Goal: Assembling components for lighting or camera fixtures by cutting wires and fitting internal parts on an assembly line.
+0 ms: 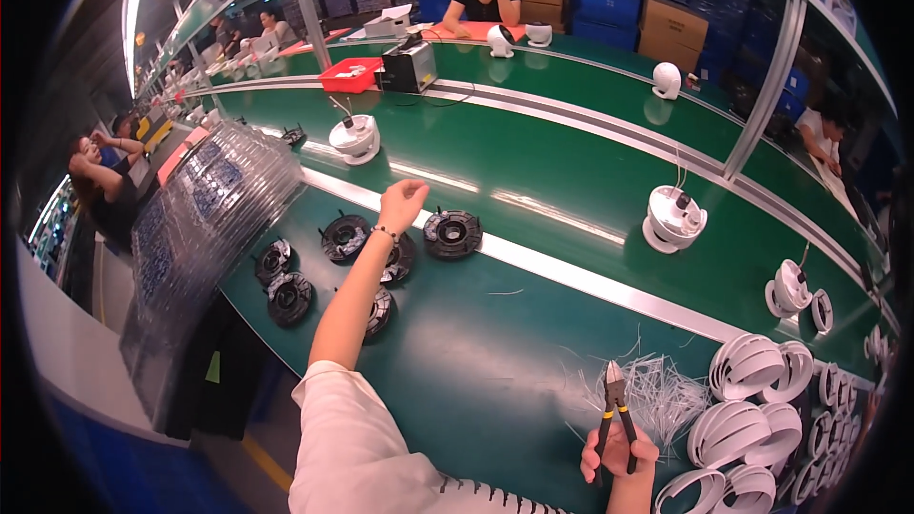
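My left hand [404, 206], wearing a dark bracelet, is stretched over the work table's far edge beside the green conveyor. Its fingers are bent and drawn together, and nothing shows between them. Just below and around it lie several round black plastic parts, among them one black ring part [451, 233] to its right and another [344, 237] to its left. In my right hand [619, 452], at the lower right, is a pair of diagonal cutters [612, 402] with black and yellow handles, jaws pointing away. A heap of clipped white plastic strips [662, 395] lies beside the cutters.
White ring-shaped housings [728, 433] are stacked at right. White rounded units with wires, such as one white unit [674, 219], stand on the conveyor [533, 181]. Clear plastic trays [209, 190] are piled at left. A red bin [350, 74] and several people are farther off.
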`<action>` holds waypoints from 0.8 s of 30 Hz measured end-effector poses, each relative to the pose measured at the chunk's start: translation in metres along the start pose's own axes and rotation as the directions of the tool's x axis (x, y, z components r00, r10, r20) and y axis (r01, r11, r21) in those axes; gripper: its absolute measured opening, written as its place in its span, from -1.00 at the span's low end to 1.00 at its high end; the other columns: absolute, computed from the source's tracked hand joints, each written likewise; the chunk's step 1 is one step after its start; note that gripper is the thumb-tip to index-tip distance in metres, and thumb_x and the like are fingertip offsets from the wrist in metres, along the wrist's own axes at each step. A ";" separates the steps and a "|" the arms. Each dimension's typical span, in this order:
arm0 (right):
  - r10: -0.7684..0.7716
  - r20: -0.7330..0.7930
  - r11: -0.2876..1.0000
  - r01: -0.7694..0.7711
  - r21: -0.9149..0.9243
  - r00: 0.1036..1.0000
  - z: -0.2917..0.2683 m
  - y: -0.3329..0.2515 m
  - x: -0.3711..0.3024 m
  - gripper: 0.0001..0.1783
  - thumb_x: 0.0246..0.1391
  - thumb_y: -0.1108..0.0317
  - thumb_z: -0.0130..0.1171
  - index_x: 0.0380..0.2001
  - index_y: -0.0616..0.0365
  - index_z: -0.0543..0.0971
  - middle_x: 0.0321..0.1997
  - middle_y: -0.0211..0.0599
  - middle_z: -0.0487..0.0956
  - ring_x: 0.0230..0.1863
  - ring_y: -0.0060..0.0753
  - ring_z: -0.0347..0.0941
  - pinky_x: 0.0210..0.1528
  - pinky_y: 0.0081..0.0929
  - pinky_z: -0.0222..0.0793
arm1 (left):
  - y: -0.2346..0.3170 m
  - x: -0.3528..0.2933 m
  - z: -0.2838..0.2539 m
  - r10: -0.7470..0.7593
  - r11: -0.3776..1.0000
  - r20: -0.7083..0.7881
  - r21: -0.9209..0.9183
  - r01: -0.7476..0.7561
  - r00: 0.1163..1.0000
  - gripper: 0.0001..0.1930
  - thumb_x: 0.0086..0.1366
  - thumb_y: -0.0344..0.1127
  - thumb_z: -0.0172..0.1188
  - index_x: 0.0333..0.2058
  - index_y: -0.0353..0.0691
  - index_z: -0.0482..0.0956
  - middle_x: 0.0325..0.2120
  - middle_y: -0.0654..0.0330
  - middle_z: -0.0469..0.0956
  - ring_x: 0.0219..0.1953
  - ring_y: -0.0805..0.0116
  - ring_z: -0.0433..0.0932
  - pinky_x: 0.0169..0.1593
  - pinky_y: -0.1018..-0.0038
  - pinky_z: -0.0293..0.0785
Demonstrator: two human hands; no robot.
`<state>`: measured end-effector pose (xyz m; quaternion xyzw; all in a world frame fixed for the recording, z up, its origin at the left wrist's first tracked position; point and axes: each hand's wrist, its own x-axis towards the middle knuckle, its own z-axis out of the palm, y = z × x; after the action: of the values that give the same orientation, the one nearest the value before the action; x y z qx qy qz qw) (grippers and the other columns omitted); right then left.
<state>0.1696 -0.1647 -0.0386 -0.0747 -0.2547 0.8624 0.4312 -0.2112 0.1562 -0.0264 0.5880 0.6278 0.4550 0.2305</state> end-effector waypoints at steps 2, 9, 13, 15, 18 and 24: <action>0.000 -0.002 1.000 0.000 0.001 1.000 -0.001 -0.002 0.002 -0.37 -0.22 0.11 0.07 -0.23 0.53 0.30 -0.42 0.05 0.41 -0.43 -0.06 0.41 -0.38 -0.29 0.33 | -0.010 0.001 -0.002 0.027 0.999 0.003 0.030 -0.027 1.000 -0.67 0.04 -0.24 0.13 -0.26 -0.35 0.46 -0.38 0.07 0.53 -0.29 0.30 0.51 -0.20 0.49 0.40; -0.004 0.002 1.000 0.004 0.004 1.000 -0.001 -0.002 0.005 -0.35 -0.21 0.11 0.07 -0.22 0.56 0.28 -0.42 0.07 0.41 -0.43 -0.06 0.42 -0.38 -0.30 0.36 | -0.002 -0.051 -0.003 0.222 0.816 0.383 0.430 -0.386 0.897 -0.55 -0.06 -0.18 0.18 -0.17 -0.27 0.41 -0.12 -0.02 0.35 -0.03 0.09 0.30 0.02 0.29 0.22; -0.034 -0.048 0.999 0.034 -0.014 0.998 0.001 -0.002 0.003 -0.35 -0.22 0.11 0.06 -0.23 0.56 0.28 -0.44 0.10 0.41 -0.46 -0.04 0.42 -0.41 -0.26 0.37 | 0.016 -0.090 0.008 0.299 0.663 0.425 0.551 -0.506 0.855 -0.68 -0.07 -0.22 0.17 -0.31 -0.22 0.45 -0.23 0.06 0.39 -0.10 0.11 0.32 0.03 0.10 0.13; -0.036 -0.076 0.999 0.035 -0.014 0.996 0.002 -0.002 0.000 -0.35 -0.24 0.12 0.05 -0.22 0.56 0.28 -0.46 0.11 0.41 -0.47 -0.01 0.41 -0.42 -0.23 0.36 | 0.030 -0.109 0.007 0.228 0.711 0.489 0.508 -0.487 0.842 -0.72 -0.04 -0.20 0.15 -0.35 -0.21 0.45 -0.20 0.06 0.38 -0.07 0.14 0.31 0.06 0.02 0.07; -0.025 -0.033 1.000 0.025 -0.006 0.999 0.001 0.000 0.002 -0.35 -0.25 0.12 0.06 -0.22 0.56 0.28 -0.47 0.12 0.41 -0.47 0.01 0.41 -0.41 -0.20 0.36 | 0.030 -0.140 -0.002 0.295 0.641 0.467 0.551 -0.535 0.834 -0.73 -0.05 -0.18 0.16 -0.37 -0.19 0.48 -0.21 0.09 0.39 -0.05 0.11 0.30 0.09 -0.01 -0.03; 0.013 -0.011 0.999 -0.013 0.039 1.000 0.001 -0.001 -0.001 -0.36 -0.23 0.16 0.07 -0.19 0.55 0.27 -0.45 0.15 0.41 -0.43 0.06 0.41 -0.36 -0.16 0.35 | 0.029 -0.171 -0.025 0.250 0.687 0.433 0.551 -0.473 0.866 -0.81 -0.03 -0.25 0.16 -0.43 -0.19 0.47 -0.10 0.07 0.32 0.06 0.05 0.17 0.11 -0.04 -0.09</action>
<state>0.1703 -0.1655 -0.0373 -0.0728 -0.2349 0.8695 0.4283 -0.1818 -0.0164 -0.0319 0.8102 0.5672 0.1468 0.0198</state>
